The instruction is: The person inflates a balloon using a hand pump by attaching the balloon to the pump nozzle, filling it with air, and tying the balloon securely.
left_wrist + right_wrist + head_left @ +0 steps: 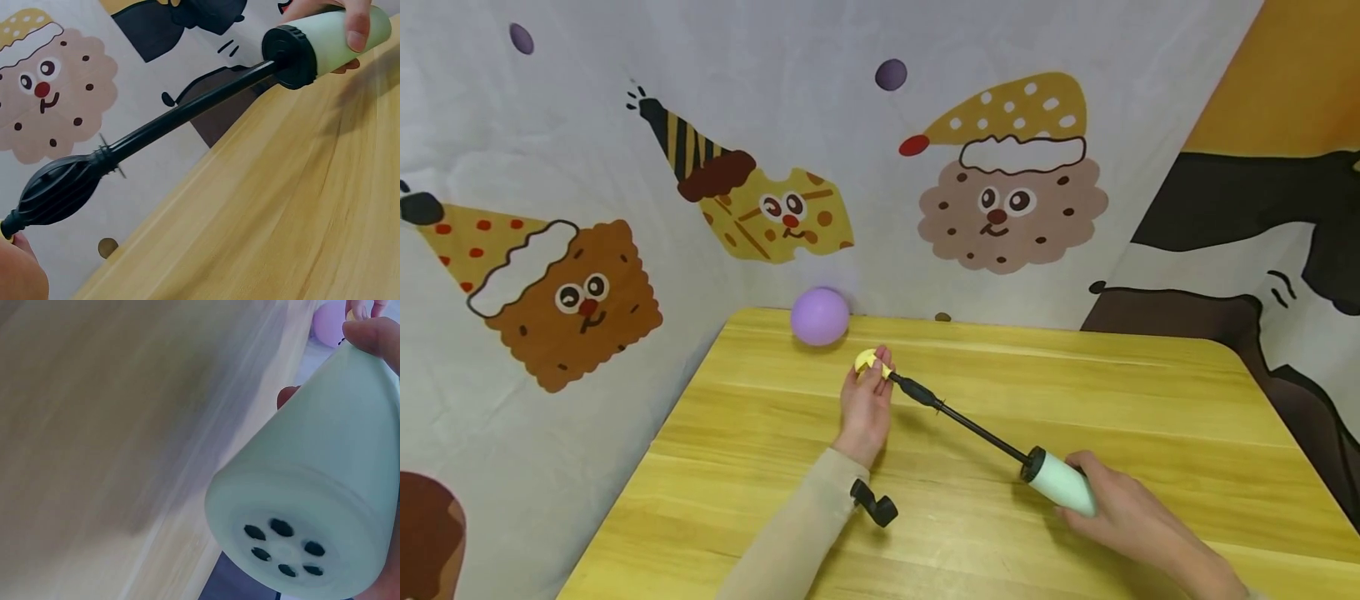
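Note:
A balloon pump, with a mint-green cylinder point(1063, 483), a black rod point(981, 429) and a ribbed black nozzle piece point(59, 187), slants across the space above the table. My right hand point(1123, 504) grips the green cylinder; the right wrist view shows its holed end face point(284, 547). At the nozzle's tip my left hand point(865, 408) pinches a small yellow balloon point(865, 360). The rod is drawn well out of the cylinder. Fingers partly cover the balloon's neck, so how far it sits over the tip is hidden.
An inflated purple balloon point(820, 317) rests at the back of the wooden table point(737, 467), against a printed cloth backdrop point(880, 275). A black wrist mount point(874, 504) juts from the left sleeve point(805, 525).

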A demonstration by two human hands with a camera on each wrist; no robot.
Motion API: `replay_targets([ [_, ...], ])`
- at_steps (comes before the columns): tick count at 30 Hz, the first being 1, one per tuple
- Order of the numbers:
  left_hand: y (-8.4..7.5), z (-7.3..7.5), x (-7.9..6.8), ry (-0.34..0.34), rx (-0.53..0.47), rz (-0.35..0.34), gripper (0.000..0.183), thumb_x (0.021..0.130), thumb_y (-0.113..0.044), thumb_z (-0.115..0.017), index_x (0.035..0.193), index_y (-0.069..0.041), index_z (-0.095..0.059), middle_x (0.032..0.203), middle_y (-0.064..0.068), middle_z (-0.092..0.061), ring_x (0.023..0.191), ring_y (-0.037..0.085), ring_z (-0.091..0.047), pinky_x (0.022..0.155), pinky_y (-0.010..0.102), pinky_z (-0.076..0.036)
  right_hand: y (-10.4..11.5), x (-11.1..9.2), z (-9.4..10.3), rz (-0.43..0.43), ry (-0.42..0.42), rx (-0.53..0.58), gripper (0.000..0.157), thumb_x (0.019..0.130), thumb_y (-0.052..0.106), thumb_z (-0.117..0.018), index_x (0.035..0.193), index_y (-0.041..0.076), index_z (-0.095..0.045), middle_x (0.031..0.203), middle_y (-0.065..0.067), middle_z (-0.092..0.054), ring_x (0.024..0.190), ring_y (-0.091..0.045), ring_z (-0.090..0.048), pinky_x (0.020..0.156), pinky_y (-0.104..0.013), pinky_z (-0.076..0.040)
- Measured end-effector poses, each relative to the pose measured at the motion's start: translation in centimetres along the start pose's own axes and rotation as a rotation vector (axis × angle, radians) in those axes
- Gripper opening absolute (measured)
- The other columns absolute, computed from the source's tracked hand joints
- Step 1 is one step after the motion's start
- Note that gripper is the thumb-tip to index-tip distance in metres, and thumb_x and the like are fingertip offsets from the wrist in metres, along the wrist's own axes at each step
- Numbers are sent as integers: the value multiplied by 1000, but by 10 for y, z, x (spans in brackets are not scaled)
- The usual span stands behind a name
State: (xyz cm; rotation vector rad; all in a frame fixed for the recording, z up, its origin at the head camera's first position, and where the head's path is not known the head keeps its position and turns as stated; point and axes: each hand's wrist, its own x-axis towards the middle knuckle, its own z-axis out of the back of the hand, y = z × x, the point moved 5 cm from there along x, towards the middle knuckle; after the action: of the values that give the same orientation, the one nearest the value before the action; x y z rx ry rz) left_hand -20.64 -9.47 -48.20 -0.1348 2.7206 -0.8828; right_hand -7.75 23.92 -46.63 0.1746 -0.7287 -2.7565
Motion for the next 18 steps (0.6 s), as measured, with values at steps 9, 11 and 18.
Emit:
replay_targets([
  [9, 5, -5, -5, 48, -11, -12, 49, 104, 7, -52, 149, 4, -34, 146, 24, -55, 132, 27, -59, 110, 35, -48, 8, 7, -2, 6, -12, 8, 61, 83, 36, -87, 127, 8, -54, 91, 0, -64, 69, -6, -54, 58, -26, -47],
  [11, 6, -6, -6, 48, -13, -13, 56, 104, 7, -53, 153, 2, -28, 145, 24, -56, 133, 28, -59, 110, 35, -48, 10, 8, -3, 8, -13, 15, 61, 83, 36, -87, 126, 8, -54, 91, 0, -64, 70, -6, -54, 58, -25, -47],
  [18, 10, -7, -9, 46, -7, -1, 87, 102, 3, -59, 163, -8, 2, 147, 23, -54, 131, 27, -60, 108, 33, -48, 16, 11, -7, 15, -15, 25, 63, 82, 37, -87, 128, 8, -54, 91, -1, -65, 71, -7, -54, 57, -26, -46],
])
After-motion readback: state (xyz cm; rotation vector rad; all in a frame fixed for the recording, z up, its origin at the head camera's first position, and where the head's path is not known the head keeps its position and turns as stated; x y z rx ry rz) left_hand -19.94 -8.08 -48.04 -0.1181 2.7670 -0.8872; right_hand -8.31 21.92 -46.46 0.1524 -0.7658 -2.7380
